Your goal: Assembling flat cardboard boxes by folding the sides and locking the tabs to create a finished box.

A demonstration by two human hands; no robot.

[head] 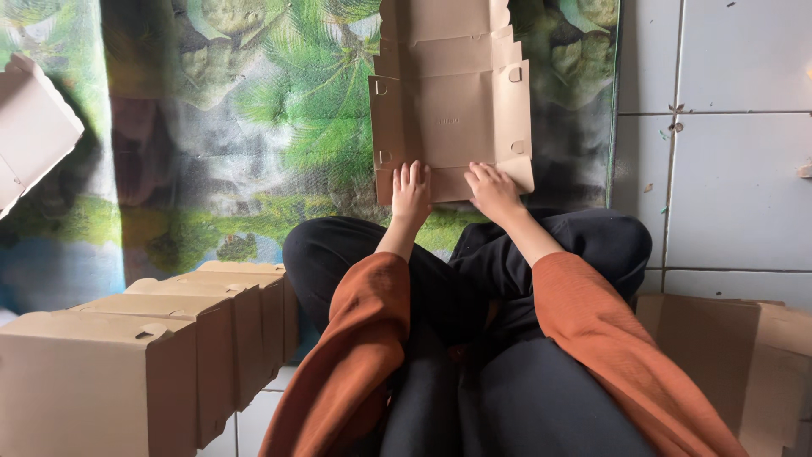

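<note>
Both hands flat, fingers stretched out, gripping nothing: left hand [411,193] and right hand [493,191] press the near edge of the flattened cardboard box [451,101] lying on the palm-print mat [254,127]. Thumbs look tucked under, hard to tell.

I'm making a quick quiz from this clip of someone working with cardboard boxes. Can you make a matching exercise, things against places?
Things:
1. flat cardboard sheet
2. folded boxes
3. left hand
4. right hand

Places:
A. in a row at lower left
B. on the sheet's near right edge
C. spread on the leafy mat
D. on the sheet's near left edge

Pairs: 1-C, 2-A, 3-D, 4-B
</note>
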